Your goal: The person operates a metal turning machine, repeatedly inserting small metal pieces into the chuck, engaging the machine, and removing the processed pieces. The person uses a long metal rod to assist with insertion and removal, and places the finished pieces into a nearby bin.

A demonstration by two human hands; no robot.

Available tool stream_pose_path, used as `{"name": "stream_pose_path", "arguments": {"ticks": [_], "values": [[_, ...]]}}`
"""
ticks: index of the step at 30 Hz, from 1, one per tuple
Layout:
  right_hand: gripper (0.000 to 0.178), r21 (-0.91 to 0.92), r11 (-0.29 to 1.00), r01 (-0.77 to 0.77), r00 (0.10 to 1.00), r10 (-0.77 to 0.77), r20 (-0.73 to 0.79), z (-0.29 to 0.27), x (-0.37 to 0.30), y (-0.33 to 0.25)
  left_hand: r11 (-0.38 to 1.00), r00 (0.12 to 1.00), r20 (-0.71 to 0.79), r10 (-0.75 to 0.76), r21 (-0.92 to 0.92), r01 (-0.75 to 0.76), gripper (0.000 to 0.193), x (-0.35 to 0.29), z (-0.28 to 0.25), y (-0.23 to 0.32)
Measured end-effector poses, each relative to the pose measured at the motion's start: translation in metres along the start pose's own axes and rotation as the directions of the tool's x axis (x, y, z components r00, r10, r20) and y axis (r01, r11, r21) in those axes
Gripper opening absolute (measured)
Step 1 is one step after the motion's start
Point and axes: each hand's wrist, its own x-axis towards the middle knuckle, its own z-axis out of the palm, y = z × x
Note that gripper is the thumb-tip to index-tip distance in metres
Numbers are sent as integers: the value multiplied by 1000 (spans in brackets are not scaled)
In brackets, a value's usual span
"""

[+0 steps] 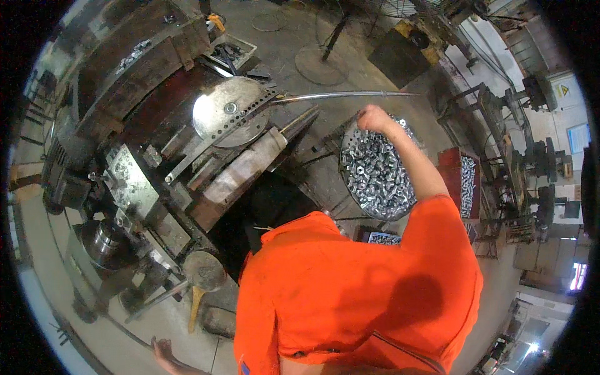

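Note:
My right hand [374,119] is closed at the far edge of a round basin [392,217] heaped with small shiny metal sleeves [378,172]. Its fingertips point down, and whatever they hold is hidden. Low on the left, my left hand [165,355] hangs out beside the machine, its fingers apart and nothing visible in them. A thin dark bar [128,332] runs close to that hand; whether they touch is unclear.
Left stands a machine with a round metal disc [206,112] and a perforated bar [215,134]. A long metal rod [350,95] juts right from it. A red bin [449,164] of metal parts and a small tray [384,239] flank the basin. A yellow-handled tool [196,306] lies near the machine's front.

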Motion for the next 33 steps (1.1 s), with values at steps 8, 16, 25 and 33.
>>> {"name": "stream_pose_path", "arguments": {"ticks": [8, 16, 25, 33], "values": [[48, -140, 950, -278, 922, 305, 241, 19, -13, -8, 996, 993, -89, -83, 12, 84, 40, -12, 28, 17], [46, -219, 932, -290, 917, 336, 214, 36, 3, -19, 928, 996, -31, -89, -366, 72, 40, 35, -67, -43], [53, -188, 925, -330, 911, 364, 191, 47, -11, 9, 986, 997, 12, -80, -143, 81, 43, 22, -34, -20], [42, -186, 941, -283, 937, 313, 157, 90, 2, 35, 1000, 1000, -16, 4, -24, -5, 41, 0, 3, 9]]}}
